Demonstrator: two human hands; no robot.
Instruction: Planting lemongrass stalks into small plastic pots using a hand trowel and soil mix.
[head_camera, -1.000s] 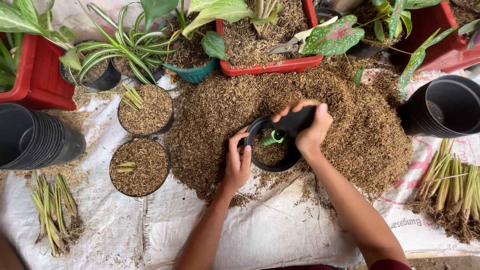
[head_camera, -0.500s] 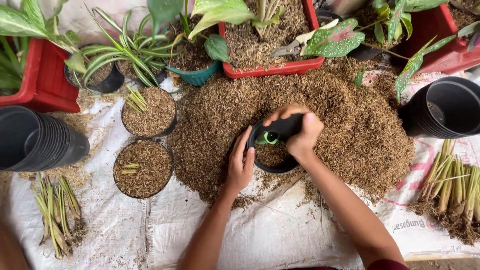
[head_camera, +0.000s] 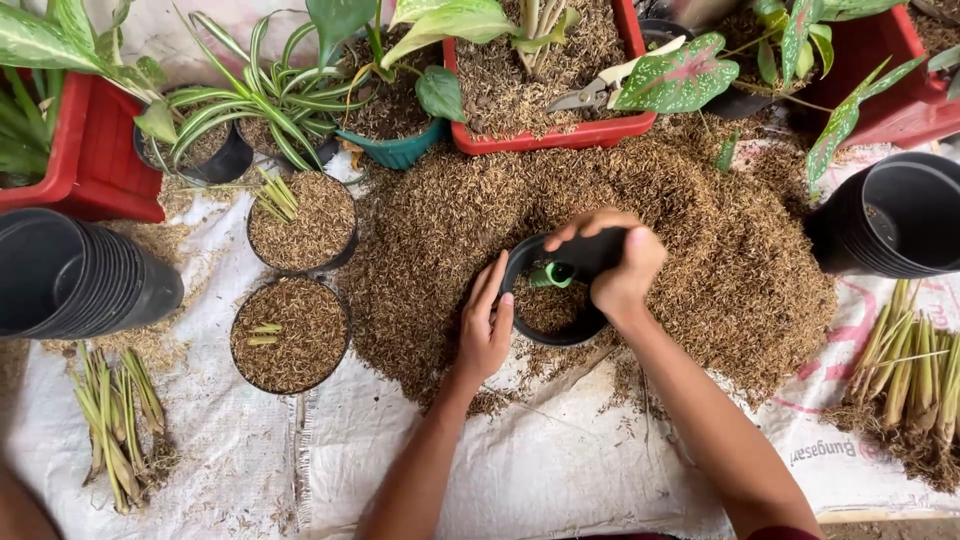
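A black plastic pot (head_camera: 545, 335), partly filled with brown husk, sits in the big husk pile (head_camera: 720, 250) on white sacking. My left hand (head_camera: 484, 322) rests flat against the pot's left side, fingers together. My right hand (head_camera: 618, 262) grips a black scoop with a green handle (head_camera: 553, 274), tipped over the pot's far rim, its handle pointing into the pot.
Two husk-filled pots with green cuttings (head_camera: 300, 222) (head_camera: 289, 334) stand at left. Stacked black pots lie at far left (head_camera: 70, 275) and right (head_camera: 895, 215). Cutting bundles lie at lower left (head_camera: 112, 425) and right (head_camera: 915, 370). Red planters (head_camera: 555, 135), leafy plants and shears (head_camera: 605, 88) line the back.
My left hand has flattened against the pot's side, where it earlier pinched the rim. The right hand with the scoop shifted slightly over the pot.
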